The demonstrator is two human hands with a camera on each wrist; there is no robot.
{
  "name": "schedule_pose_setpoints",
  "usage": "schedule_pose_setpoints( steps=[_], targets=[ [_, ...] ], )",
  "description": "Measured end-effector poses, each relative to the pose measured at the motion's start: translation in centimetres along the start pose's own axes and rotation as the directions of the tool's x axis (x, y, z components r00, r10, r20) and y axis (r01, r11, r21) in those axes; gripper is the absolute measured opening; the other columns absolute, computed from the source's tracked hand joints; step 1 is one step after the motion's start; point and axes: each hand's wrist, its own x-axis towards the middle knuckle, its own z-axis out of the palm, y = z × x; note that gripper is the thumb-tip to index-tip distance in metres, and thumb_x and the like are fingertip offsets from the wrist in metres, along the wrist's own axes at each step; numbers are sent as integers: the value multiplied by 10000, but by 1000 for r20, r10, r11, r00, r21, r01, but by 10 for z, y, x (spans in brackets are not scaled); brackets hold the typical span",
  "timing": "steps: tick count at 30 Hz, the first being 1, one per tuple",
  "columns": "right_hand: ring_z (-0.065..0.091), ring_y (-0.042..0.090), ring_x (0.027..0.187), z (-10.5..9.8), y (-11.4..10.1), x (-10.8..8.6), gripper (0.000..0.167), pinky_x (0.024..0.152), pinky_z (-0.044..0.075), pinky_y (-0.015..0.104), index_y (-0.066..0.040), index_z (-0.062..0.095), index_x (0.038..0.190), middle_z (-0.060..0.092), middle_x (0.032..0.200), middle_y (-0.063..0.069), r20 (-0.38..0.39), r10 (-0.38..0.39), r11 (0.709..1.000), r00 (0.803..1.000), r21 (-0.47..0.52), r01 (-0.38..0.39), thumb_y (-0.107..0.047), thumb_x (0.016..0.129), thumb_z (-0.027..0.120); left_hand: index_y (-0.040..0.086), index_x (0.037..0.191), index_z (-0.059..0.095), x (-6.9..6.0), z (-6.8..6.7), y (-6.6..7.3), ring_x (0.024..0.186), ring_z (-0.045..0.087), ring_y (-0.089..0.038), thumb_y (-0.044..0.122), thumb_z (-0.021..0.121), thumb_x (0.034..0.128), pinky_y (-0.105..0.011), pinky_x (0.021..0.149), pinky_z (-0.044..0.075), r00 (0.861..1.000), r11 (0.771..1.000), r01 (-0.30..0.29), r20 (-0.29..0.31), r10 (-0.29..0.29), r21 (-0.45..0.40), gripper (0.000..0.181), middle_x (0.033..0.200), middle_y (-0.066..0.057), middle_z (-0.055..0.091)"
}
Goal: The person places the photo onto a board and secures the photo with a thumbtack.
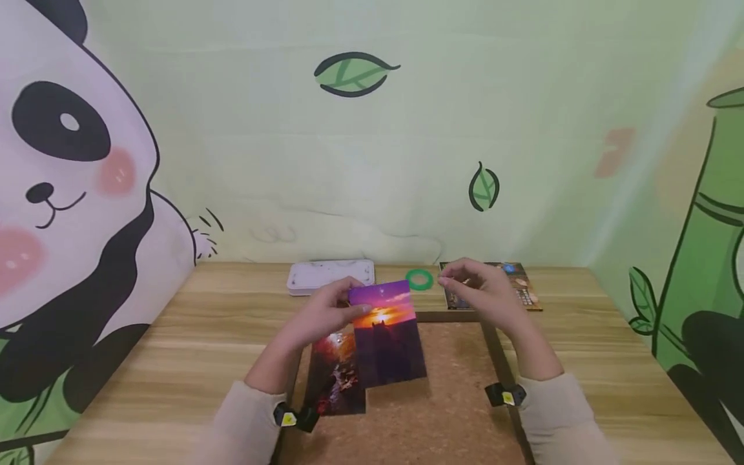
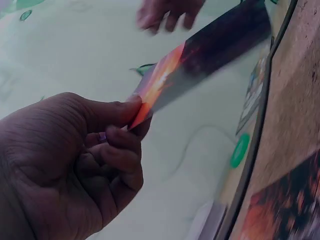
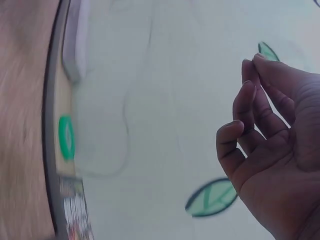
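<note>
My left hand [image 1: 328, 311] pinches a sunset photo print [image 1: 388, 352] by its upper left edge, thumb in front. The print is held up over a framed cork board [image 1: 447, 423]. On the board's left part lies a second photo [image 1: 336, 381], dark with orange-red tones, partly covered by the held print. To the right of the print, my right hand [image 1: 485, 290] is raised near the board's far edge. Its thumb and index tips meet in the right wrist view, other fingers [image 3: 231, 132] curled, and nothing shows between them.
Behind the board on the wooden table [image 1: 587, 336] are a white case [image 1: 331, 274], a green tape roll [image 1: 420, 279] and a dark printed sheet or booklet [image 1: 526, 290], partly behind the right hand. A wall with panda and leaf pictures [image 1: 357, 74] stands at the back.
</note>
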Motion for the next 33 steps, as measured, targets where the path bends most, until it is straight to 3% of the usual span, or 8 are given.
schedule_pose_setpoints(
  steps=[4,9,12,16,20,23,29,33],
  targets=[
    [607,296,734,25,7,15,146,590,503,355,-162,720,1035,703,928,50,33,-16,998,999,56,14,-288,966,696,108,1155,634,16,19,-6,779,618,-180,220,718,945,-340,689,507,999,998,-2,43,-1,65,252,919,-27,680],
    [619,218,835,56,39,22,185,688,530,374,-137,726,1054,705,965,60,153,46,993,987,101,-62,-296,963,699,78,1150,612,28,40,-30,661,617,-181,184,725,938,-365,599,528,997,997,9,75,-15,78,263,854,-40,683],
    [617,221,845,64,56,20,155,699,528,357,-116,725,1047,703,948,45,182,80,991,980,89,-98,-241,957,709,76,1186,618,31,52,-43,679,630,-159,216,736,932,-353,608,541,999,991,8,44,-14,135,313,873,-44,701],
    [625,200,887,66,66,18,125,728,521,345,-141,726,1037,701,944,-5,164,97,995,982,16,-101,-236,958,705,118,1239,646,31,61,-50,801,633,-106,328,755,911,-323,699,524,999,942,19,-35,-8,336,404,931,15,701],
    [623,187,877,67,70,16,110,747,510,344,-133,728,1021,699,933,-10,175,108,994,979,-8,-109,-220,958,704,172,1228,667,29,65,-52,754,611,-101,412,762,887,-324,665,500,999,880,20,-54,7,475,428,889,57,678],
    [618,191,870,71,71,13,88,770,503,353,-127,729,1001,696,928,2,251,121,992,960,-1,-125,-199,957,702,203,1193,682,27,66,-53,709,581,-97,443,764,876,-302,631,472,999,853,12,-35,7,522,406,856,84,649],
    [616,165,854,76,80,8,52,785,505,339,-126,728,984,698,906,-10,426,143,990,893,-50,-135,-145,958,687,215,1182,696,25,65,-58,702,556,-113,469,765,867,-291,628,452,999,827,27,4,-35,562,411,832,111,619],
    [619,166,865,77,82,7,57,789,509,339,-139,730,993,703,920,-20,454,145,989,879,-58,-133,-145,959,685,209,1193,698,24,66,-60,706,555,-118,467,768,864,-290,626,451,999,820,26,17,-44,571,424,820,113,614]
  ],
)
